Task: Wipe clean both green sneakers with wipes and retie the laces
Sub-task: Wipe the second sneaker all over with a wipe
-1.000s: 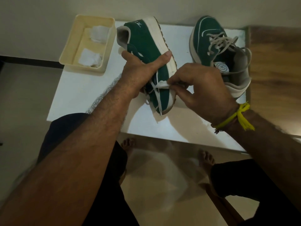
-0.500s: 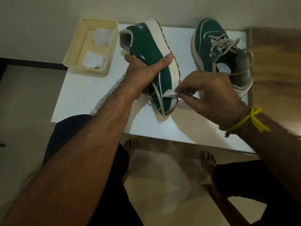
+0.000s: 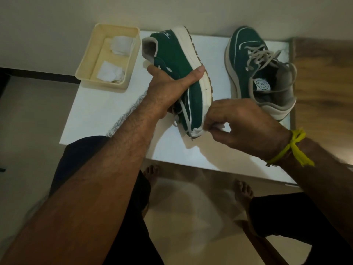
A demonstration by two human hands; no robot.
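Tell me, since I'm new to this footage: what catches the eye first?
The green suede sneaker with a thick white sole, tilted on its side at the white table's centre, in the left hand's grip. The right hand pinches a white wipe at its toe. A second green sneaker with loose laces sits at right.

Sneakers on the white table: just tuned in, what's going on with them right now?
A person is cleaning one green sneaker. The left hand grips it tipped on its side above the white table, while the right hand pinches a white wipe against the pale sole edge at the toe end. Its laces hang loose. The other sneaker sits upright on the table to the right, laces untied. Two more crumpled wipes lie in the cream tray on the left.
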